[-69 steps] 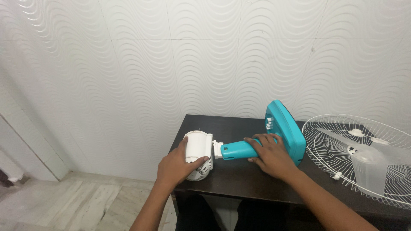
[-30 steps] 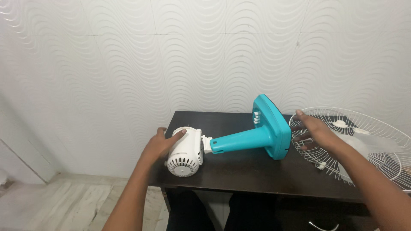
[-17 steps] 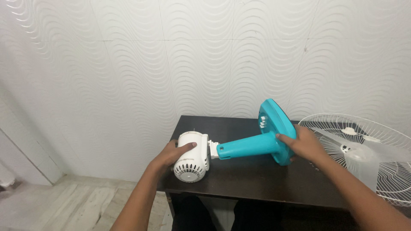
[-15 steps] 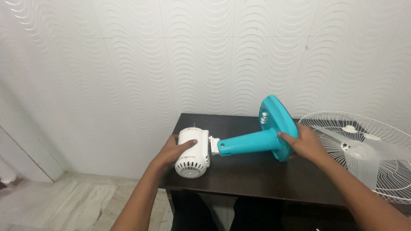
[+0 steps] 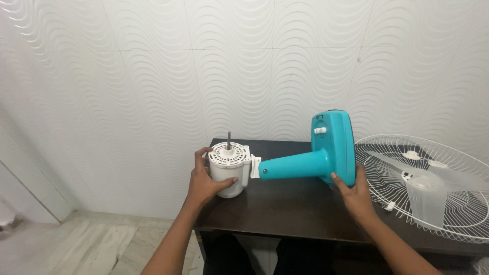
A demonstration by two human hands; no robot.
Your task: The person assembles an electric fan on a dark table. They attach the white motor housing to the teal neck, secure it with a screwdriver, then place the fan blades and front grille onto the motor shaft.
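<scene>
A table fan body lies on its side above a dark table (image 5: 285, 214). Its white motor housing (image 5: 229, 168) has a vented top with a metal shaft (image 5: 228, 140) pointing up. My left hand (image 5: 204, 181) wraps around the motor housing. A teal neck (image 5: 293, 167) joins the motor to the teal base (image 5: 336, 145), which stands on edge with white buttons on its face. My right hand (image 5: 351, 191) grips the lower edge of the base from beneath.
A white wire fan guard (image 5: 423, 188) lies flat on the table's right side with translucent fan blades (image 5: 425, 196) on it. A white wavy-patterned wall stands behind. Pale marble floor (image 5: 76, 249) lies to the lower left.
The fan body was rolled so the motor's shaft now points up instead of its vented back facing me. My right hand left the guard and took hold of the teal base.
</scene>
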